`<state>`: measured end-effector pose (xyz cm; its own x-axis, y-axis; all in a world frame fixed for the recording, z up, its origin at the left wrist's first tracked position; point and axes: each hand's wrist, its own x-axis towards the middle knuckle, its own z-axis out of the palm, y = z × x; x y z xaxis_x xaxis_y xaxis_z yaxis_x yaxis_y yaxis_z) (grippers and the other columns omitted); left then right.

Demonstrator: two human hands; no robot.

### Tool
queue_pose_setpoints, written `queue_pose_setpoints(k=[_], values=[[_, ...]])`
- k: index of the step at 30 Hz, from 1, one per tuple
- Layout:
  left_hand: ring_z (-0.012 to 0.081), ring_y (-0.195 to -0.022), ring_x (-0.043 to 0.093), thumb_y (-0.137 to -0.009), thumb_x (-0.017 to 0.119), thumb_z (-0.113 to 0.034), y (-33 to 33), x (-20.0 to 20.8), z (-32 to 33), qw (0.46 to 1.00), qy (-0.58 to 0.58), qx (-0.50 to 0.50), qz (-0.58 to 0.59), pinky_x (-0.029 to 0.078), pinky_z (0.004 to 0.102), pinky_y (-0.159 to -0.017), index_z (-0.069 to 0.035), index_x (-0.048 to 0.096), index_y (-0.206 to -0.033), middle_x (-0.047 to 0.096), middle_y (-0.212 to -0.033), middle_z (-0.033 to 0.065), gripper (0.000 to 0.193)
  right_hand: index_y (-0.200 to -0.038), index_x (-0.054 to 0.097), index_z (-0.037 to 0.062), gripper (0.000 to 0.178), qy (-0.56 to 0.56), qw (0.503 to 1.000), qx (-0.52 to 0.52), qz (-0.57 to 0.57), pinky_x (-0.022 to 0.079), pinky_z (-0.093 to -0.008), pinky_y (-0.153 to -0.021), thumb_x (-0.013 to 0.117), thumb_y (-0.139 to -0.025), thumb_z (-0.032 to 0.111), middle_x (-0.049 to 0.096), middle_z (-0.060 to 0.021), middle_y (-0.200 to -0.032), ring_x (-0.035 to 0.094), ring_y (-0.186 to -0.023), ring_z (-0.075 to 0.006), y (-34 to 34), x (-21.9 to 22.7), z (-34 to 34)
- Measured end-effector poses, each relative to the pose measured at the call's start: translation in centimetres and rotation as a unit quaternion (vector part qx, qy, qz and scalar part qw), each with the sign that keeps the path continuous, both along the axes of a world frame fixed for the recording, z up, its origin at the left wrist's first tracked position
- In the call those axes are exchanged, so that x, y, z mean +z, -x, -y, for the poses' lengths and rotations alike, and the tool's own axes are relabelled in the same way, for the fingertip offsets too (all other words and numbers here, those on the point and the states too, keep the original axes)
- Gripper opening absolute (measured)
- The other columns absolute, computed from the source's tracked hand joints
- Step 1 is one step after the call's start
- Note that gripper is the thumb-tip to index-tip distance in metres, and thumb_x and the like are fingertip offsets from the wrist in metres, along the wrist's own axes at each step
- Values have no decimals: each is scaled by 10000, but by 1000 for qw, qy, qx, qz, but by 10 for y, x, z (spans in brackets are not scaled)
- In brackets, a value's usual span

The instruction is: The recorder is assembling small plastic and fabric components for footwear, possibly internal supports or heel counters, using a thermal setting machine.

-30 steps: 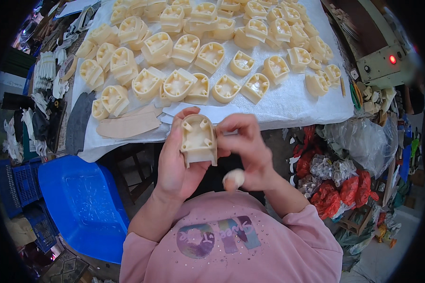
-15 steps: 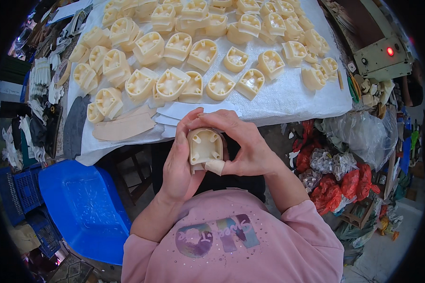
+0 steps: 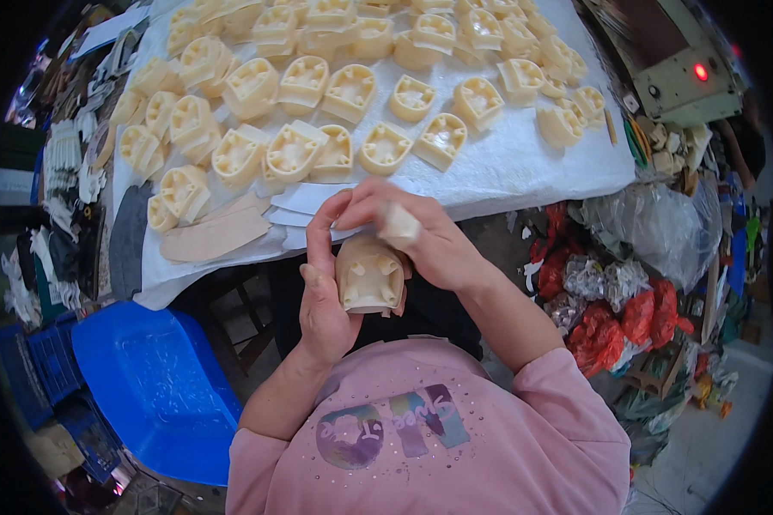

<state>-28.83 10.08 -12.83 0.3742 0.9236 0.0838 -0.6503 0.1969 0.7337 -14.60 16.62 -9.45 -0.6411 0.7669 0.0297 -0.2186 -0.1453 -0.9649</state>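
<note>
In my left hand (image 3: 325, 300) I hold a cream plastic shoe heel (image 3: 371, 279), its hollow underside with small posts facing up. The left fingers curve around its left and far sides, and the thumb lies along the near left. A tan strip shows at the heel's right edge. Just beyond the far right of the heel is my right hand (image 3: 429, 236), smeared by motion, with a pale wrap (image 3: 399, 226) around the thumb. Its fingertips are close to the left fingers, and whether they pinch anything cannot be made out.
Many similar heels (image 3: 386, 148) cover the white-sheeted table (image 3: 524, 184). Beige sheet pieces (image 3: 219, 227), white pieces (image 3: 305, 202) and a dark grey piece (image 3: 129, 245) lie along its near edge. A blue plastic chair (image 3: 159, 386) stands at left; red plastic bags (image 3: 597, 335) lie at right.
My right hand has lifted off the heel's near right side and moved up toward its far edge. The heel tips slightly in my left hand. The view has shifted a little.
</note>
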Motion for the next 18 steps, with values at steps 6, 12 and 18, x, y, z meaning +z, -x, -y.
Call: queue_pose_setpoints(k=[6, 12, 18], values=[[174, -1110, 444, -841, 378, -645, -16, 12, 1, 975, -2, 145, -167, 444, 301, -840, -9, 174, -1366, 347, -1264, 123, 849, -867, 568, 50, 110, -104, 990, 84, 53, 477, -307, -741, 521, -826, 142, 565, -49, -957, 546, -891, -160, -8, -9, -6], [171, -1020, 511, -885, 461, -483, -19, 21, -6, 973, 22, 197, -119, 445, 291, -834, -16, 245, -1330, 445, -1159, 112, 680, -1073, 547, 110, 256, -324, 935, -39, 140, 302, -332, -854, 501, -843, 213, 542, -81, -1049, 464, -1046, -226, 1, -24, 10], [182, -1020, 509, -917, 429, -318, -19, 14, -8, 967, 19, 235, -99, 428, 312, -873, -36, 320, -1296, 471, -1108, 97, 485, -1266, 431, 55, 416, 28, 997, -52, -53, 360, -337, -911, 430, -907, 267, 480, -139, -1170, 454, -1109, -283, 6, -22, 26]])
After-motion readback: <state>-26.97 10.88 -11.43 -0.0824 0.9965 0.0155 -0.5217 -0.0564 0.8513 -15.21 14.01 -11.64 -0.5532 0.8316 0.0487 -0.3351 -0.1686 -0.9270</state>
